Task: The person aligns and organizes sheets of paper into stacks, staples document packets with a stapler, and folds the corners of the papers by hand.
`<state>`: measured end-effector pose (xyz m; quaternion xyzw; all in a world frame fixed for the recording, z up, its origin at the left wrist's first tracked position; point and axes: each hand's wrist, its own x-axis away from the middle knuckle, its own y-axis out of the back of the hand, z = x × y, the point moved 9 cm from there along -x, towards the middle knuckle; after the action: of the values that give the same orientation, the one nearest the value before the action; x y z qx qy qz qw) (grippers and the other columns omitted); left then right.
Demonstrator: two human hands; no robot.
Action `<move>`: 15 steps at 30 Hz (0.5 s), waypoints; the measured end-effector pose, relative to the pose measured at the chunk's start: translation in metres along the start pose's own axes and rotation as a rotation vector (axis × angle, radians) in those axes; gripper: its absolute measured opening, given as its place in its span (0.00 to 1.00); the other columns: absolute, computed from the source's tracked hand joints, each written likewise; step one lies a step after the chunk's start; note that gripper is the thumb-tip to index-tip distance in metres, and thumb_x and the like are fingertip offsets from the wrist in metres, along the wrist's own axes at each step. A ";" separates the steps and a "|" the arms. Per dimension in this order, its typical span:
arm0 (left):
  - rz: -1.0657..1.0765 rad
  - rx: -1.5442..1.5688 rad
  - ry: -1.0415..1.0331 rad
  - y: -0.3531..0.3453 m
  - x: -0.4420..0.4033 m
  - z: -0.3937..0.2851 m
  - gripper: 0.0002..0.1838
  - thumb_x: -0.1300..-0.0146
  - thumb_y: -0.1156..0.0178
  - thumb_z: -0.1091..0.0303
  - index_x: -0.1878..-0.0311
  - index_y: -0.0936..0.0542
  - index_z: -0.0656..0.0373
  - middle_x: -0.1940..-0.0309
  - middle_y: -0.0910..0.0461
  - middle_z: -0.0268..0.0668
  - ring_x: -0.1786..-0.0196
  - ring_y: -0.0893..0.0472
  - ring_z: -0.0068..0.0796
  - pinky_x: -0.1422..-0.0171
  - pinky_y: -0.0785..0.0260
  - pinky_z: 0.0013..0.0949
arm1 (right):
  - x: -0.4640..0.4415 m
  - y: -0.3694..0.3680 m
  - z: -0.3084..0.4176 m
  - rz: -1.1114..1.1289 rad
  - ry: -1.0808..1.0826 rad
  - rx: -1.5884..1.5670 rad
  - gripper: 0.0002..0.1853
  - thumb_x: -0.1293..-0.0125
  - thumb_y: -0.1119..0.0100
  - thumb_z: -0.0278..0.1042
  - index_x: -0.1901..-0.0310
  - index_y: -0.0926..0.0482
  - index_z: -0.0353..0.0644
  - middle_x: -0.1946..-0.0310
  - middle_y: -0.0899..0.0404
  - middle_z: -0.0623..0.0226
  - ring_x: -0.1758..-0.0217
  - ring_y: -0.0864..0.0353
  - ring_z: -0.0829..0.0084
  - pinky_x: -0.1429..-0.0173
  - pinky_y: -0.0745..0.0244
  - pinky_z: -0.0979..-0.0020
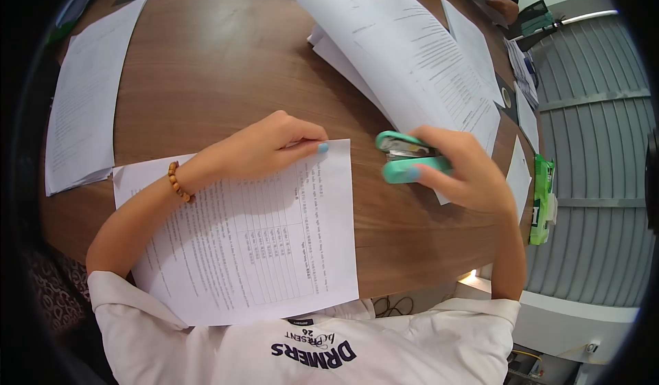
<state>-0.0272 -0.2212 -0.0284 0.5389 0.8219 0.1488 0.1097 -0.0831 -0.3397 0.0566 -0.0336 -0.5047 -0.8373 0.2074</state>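
In front of me on the wooden table lies a printed sheet (274, 247) with text and a table grid; I cannot tell whether more sheets are under it. My left hand (281, 144) is closed at the far edge of this paper, pinching it between thumb and fingers near the corner. To the right, my right hand (463, 168) is wrapped round a mint-green stapler (405, 158). The stapler's jaws are apart and point left toward the paper's corner, not touching it. Behind the stapler, a thick stack of printed papers (412, 55) curls up from the table.
Another paper stack (93, 96) lies at the left table edge. More sheets (473, 48) lie at the right, near a green plastic packet (542, 199). Another person's hand (504, 10) shows at the top right. The table (206, 62) has a curved edge.
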 end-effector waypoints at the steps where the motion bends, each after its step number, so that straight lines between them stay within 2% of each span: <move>1: 0.006 0.016 -0.014 -0.001 -0.001 -0.001 0.12 0.36 0.50 0.68 0.63 0.23 0.68 0.79 0.24 0.44 0.80 0.31 0.29 0.72 0.38 0.30 | -0.005 -0.007 0.003 0.009 -0.002 -0.001 0.18 0.42 0.42 0.38 0.57 0.28 0.32 0.73 0.26 0.61 0.73 0.30 0.71 0.65 0.35 0.73; 3: 0.003 0.008 -0.033 -0.001 -0.001 0.000 0.11 0.36 0.51 0.68 0.64 0.23 0.67 0.80 0.24 0.44 0.81 0.31 0.29 0.72 0.38 0.30 | -0.015 -0.017 -0.008 -0.018 -0.111 0.098 0.19 0.45 0.39 0.43 0.63 0.26 0.32 0.79 0.29 0.57 0.78 0.31 0.66 0.70 0.34 0.71; 4: 0.002 -0.007 -0.055 -0.001 -0.001 -0.001 0.11 0.36 0.51 0.68 0.64 0.23 0.67 0.80 0.25 0.44 0.81 0.31 0.29 0.73 0.38 0.31 | -0.019 -0.018 -0.005 -0.074 -0.028 0.073 0.20 0.47 0.37 0.45 0.64 0.25 0.32 0.81 0.28 0.59 0.80 0.31 0.67 0.72 0.34 0.70; 7: -0.006 -0.008 -0.093 -0.002 -0.001 0.001 0.11 0.36 0.51 0.69 0.65 0.23 0.67 0.82 0.25 0.43 0.81 0.30 0.30 0.73 0.38 0.31 | -0.028 -0.031 -0.007 0.051 -0.072 0.077 0.20 0.47 0.36 0.45 0.67 0.24 0.32 0.82 0.28 0.60 0.81 0.31 0.68 0.73 0.35 0.71; 10: -0.001 -0.009 -0.121 -0.003 -0.001 0.004 0.10 0.36 0.50 0.70 0.63 0.23 0.66 0.81 0.26 0.43 0.82 0.31 0.26 0.75 0.41 0.27 | -0.034 -0.032 -0.005 0.061 -0.059 0.129 0.20 0.47 0.36 0.45 0.68 0.23 0.32 0.84 0.29 0.61 0.83 0.32 0.69 0.75 0.36 0.72; 15: 0.011 0.012 -0.098 -0.001 0.000 0.001 0.09 0.37 0.50 0.70 0.62 0.23 0.65 0.82 0.26 0.42 0.83 0.31 0.25 0.76 0.41 0.27 | -0.041 -0.028 -0.003 0.030 -0.011 0.066 0.19 0.48 0.35 0.44 0.71 0.23 0.32 0.86 0.31 0.62 0.85 0.34 0.71 0.77 0.37 0.73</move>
<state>-0.0276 -0.2219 -0.0294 0.5507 0.8133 0.1181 0.1457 -0.0558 -0.3180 0.0214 -0.0390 -0.5326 -0.8169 0.2180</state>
